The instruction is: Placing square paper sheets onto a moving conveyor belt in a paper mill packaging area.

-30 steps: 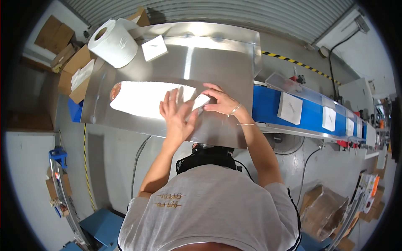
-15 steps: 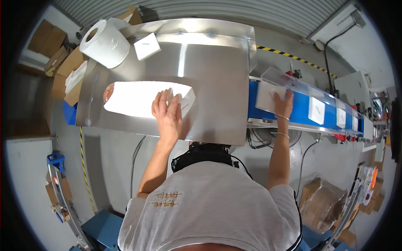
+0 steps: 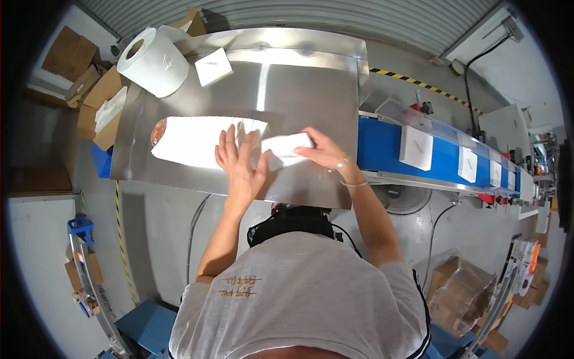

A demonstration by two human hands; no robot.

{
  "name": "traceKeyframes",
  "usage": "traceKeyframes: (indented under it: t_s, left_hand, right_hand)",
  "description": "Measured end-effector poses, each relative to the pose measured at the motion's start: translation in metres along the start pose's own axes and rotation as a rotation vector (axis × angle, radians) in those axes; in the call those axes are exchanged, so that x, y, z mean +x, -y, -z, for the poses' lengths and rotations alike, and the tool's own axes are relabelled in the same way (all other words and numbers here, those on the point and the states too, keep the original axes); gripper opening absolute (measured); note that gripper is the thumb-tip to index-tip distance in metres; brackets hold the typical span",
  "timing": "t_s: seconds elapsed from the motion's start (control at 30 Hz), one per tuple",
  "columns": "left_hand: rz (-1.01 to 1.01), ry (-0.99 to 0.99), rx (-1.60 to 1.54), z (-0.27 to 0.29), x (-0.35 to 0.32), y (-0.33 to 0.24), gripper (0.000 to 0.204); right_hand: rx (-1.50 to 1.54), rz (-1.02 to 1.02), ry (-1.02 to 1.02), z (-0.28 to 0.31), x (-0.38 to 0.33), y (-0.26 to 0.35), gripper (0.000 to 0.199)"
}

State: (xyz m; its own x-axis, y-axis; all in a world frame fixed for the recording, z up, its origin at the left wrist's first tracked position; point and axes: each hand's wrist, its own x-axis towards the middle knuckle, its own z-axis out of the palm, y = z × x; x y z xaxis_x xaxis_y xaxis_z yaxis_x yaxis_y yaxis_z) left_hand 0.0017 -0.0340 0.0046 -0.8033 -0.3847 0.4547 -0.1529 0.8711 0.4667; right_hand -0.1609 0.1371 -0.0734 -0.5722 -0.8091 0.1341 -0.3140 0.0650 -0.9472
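Observation:
A long row of flat white packs (image 3: pixel 194 140) stands packed side by side on the steel table (image 3: pixel 311 78). A round reddish, speckled piece shows at its left end. My left hand (image 3: pixel 240 166) lies on the right part of this row, its fingers stretched and spread. Just right of the row, a single white pack (image 3: pixel 286 149) is tilted toward it, the near left corner close to my left thumb. My right hand (image 3: pixel 326 152) pinches this pack at its right edge between thumb and fingers.
To the right runs a blue conveyor belt (image 3: pixel 379 143) carrying several white packs, with a clear plastic guard (image 3: pixel 397 113) along its far side. A large white roll (image 3: pixel 156 67) and another white pack (image 3: pixel 213 67) sit at the table's far left. Cardboard boxes (image 3: pixel 103 102) stand beyond the left edge.
My right hand has moved left from the belt to the row's end and now holds a white pack. The packs on the belt have shifted right. My left hand stays on the row.

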Motion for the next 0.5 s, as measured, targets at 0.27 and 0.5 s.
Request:
traceKeyframes:
  t_s: [0.27,0.5]
  left_hand:
    - [-0.005,-0.085,0.037,-0.001,-0.003,0.015,0.032]
    - [-0.028,-0.036,0.009,0.0,-0.006,0.012,0.033]
  right_hand:
    - [-0.453,-0.493,-0.781,0.128,-0.108,-0.064,0.038]
    - [-0.814,-0.044,-0.5,0.076,-0.047,-0.009,0.053]
